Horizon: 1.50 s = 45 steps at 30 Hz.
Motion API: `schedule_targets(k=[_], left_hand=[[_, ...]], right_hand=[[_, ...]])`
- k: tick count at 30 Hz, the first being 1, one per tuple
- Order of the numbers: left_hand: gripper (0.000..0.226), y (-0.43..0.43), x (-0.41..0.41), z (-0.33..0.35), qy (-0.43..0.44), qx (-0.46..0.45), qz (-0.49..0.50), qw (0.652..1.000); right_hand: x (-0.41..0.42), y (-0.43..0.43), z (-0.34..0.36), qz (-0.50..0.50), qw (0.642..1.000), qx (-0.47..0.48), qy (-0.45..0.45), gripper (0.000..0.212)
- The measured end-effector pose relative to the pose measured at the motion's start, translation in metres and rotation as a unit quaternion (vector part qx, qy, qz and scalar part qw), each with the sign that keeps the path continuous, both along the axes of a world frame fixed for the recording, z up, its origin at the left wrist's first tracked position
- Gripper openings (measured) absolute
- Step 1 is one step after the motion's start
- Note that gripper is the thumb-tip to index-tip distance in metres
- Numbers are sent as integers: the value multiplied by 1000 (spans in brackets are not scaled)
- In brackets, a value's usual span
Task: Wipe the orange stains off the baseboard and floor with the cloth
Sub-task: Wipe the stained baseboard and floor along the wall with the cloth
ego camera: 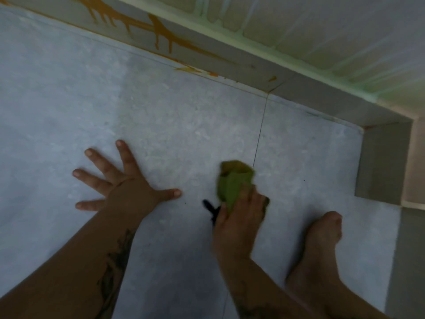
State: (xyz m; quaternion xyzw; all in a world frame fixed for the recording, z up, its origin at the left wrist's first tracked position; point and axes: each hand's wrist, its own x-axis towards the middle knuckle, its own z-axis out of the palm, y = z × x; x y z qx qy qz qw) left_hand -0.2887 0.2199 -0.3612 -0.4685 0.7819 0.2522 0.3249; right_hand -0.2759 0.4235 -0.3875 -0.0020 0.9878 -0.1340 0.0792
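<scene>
The left hand lies flat with fingers spread on the floor, likely as a prop. The right hand grips the bunched green cloth, well short of the baseboard, where the orange stains remain.

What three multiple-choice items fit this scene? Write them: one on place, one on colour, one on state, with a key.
1. Where are the orange stains?
A. on the baseboard and floor edge
B. under the left hand
C. on the foot

2. What colour is the cloth?
A. white
B. green
C. red

3. How is the left hand?
A. clenched on the cloth
B. raised
C. spread flat on the floor

Key: 1 A, drips run down the baseboard; 2 B, the bunched cloth in the right hand is green; 3 C, fingers splayed, holding nothing.
</scene>
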Motion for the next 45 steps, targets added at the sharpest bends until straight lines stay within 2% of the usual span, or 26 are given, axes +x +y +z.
schedule_targets(k=[2,4,5,6,7,9,10,11,13,15,17,19,21,23,25,27,29,31,33,35,37,40,41,43,45], left_hand=[[166,5,1,2,2,-19,-5,1000],[165,5,2,2,-2,-15,-8,1000],[164,3,2,2,-9,-3,-8,1000],[164,0,1,1,-13,8,-9,1000],[164,-3,1,0,-13,16,-9,1000],[164,-6,0,1,-10,22,-9,1000],[164,-5,1,1,-9,24,-11,1000],[165,-5,1,2,-9,24,-14,1000],[166,-5,1,2,-12,25,-11,1000],[165,-4,0,3,-8,17,-5,1000],[165,-2,0,5,-6,9,0,1000],[167,-1,2,3,-1,4,-8,1000],[170,-3,1,0,-2,18,-2,1000],[167,-5,2,-1,0,28,2,1000],[162,-5,1,-1,1,27,0,1000],[162,-2,-1,4,-1,25,0,1000],[164,-1,2,2,0,12,-6,1000],[166,-4,4,-2,5,8,0,1000],[166,-4,6,-7,19,-1,1,1000],[159,3,8,-7,41,-35,-1,999],[149,9,11,-7,66,-80,2,995],[159,2,8,-10,40,-18,-5,999],[162,-3,9,-11,32,-5,-10,999],[163,-7,9,-12,26,3,-9,1000],[164,-6,10,-9,28,7,-8,1000]], right_hand=[[-23,-45,-1,136,990,-32,-2,67],[-86,-79,-1,310,949,-57,26,66],[-122,-83,-4,358,931,-46,48,73],[-155,-78,-5,358,932,-24,60,81],[-180,-59,-9,306,949,-10,69,83],[-205,-1,-16,100,992,-5,70,65],[-199,30,-15,-25,997,-34,65,52],[-181,51,-9,-125,988,-64,63,50],[-115,66,-2,-190,978,-59,61,61],[-38,40,7,-146,988,-29,48,65],[5,-3,9,-25,999,-16,15,68],[-17,-34,-1,94,995,-32,4,66],[-83,-43,-5,183,982,-19,31,66],[-152,-21,-9,163,985,6,61,71],[-197,24,-9,39,997,-17,71,82],[-194,67,-9,-89,993,-55,51,81],[-144,81,-4,-133,988,-75,23,70],[-62,65,3,-108,992,-67,3,61],[14,32,9,-3,1000,-21,5,61],[43,-4,9,112,993,-23,-27,63],[4,-35,7,197,979,-45,-16,64],[-106,-60,-3,277,960,-3,30,63],[-146,-55,-9,269,962,13,46,64],[-206,-21,-16,191,981,-1,38,68],[-215,23,-16,114,993,-28,19,70]])
